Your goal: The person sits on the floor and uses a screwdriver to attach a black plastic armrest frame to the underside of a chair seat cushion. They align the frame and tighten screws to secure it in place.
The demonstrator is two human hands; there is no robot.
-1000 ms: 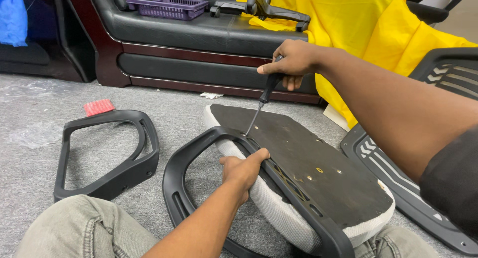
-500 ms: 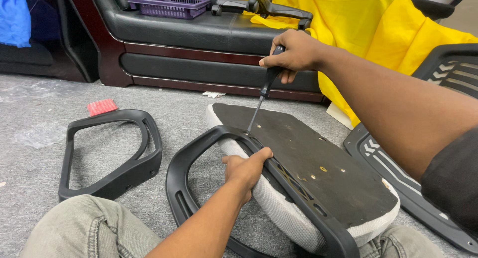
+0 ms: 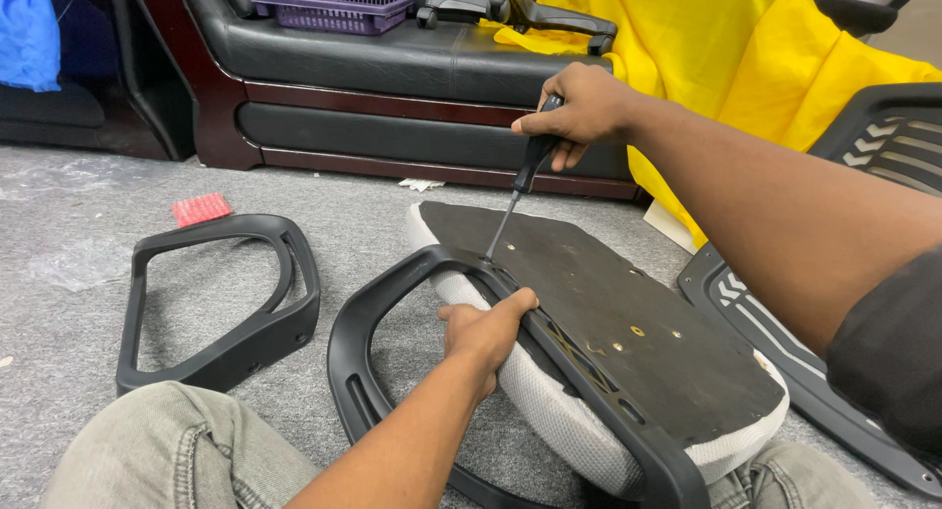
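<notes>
Screwdriver (image 3: 525, 180) tip sits at the armrest's (image 3: 412, 273) mounting end on the upturned seat base (image 3: 608, 313), which rests on your lap and the grey carpet (image 3: 78, 214). Your right hand (image 3: 579, 107) is wrapped tight around its handle; your left hand (image 3: 486, 332) clamps the armrest against the seat. Another armrest frame (image 3: 221, 303) lies well apart, left.

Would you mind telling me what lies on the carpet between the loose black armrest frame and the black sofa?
In the head view, a small red packet lies on the grey carpet between the loose armrest frame and the sofa.
</notes>
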